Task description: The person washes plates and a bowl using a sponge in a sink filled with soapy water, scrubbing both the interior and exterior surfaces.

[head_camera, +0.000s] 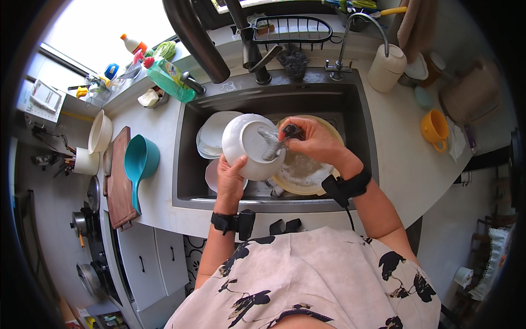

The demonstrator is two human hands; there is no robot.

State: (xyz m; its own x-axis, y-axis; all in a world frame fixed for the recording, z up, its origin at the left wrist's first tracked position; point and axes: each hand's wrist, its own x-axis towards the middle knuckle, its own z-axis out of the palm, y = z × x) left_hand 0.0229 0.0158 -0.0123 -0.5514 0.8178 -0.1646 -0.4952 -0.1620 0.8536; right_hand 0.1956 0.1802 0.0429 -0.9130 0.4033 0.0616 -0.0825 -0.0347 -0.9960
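Note:
My left hand grips the rim of a white bowl, tilted so that its underside faces me, above the sink. In my right hand is the dark handle of a scrubber whose grey, stringy head lies against the bowl's base. Below my right hand a yellowish basin of sudsy water stands in the sink's right part. White plates are stacked in the sink's left part, with a pale bowl nearer to me, partly hidden by my left hand.
A black faucet overhangs the sink's back left. Left of the sink are a teal ladle, a wooden cutting board and a green soap bottle. On the right counter stand a yellow mug and a white canister.

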